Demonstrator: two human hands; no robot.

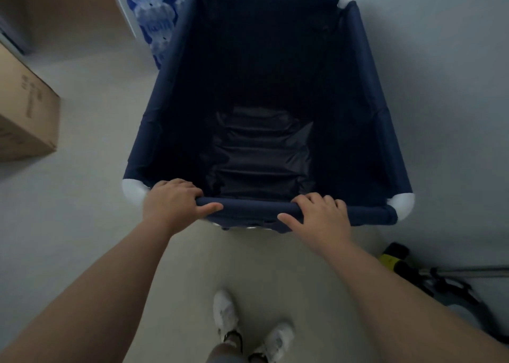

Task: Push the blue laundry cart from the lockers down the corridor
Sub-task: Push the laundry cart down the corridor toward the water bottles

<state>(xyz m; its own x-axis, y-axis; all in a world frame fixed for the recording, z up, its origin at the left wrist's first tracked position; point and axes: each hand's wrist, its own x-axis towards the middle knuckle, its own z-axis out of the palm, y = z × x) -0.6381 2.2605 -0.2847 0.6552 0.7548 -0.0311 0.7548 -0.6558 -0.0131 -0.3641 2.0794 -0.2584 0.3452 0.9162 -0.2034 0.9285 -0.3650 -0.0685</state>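
On the near rim bar [259, 208] of the blue laundry cart [267, 101], both hands are wrapped around the fabric-covered tube: the left hand [172, 201] grips close to the near-left white corner joint [133, 193], and the right hand [322, 214] grips further in from the near-right corner, fingers curled over the top and thumbs along the near side. The cart stands directly ahead of the person on the pale floor [91, 225], its long axis running straight away from the body, its dark liner apparently empty. Both arms reach about equally, so neither hand is clearly nearer. A cardboard box [27, 120] sits well off to the left, dark equipment with yellow parts [399, 263] lies to the right behind the cart, and a blue patterned surface [154, 18] stands just past the far-left corner. The push should go straight along the cart's length, with that far-left corner likely the tightest clearance. White shoes [225, 313] are below, between the arms.
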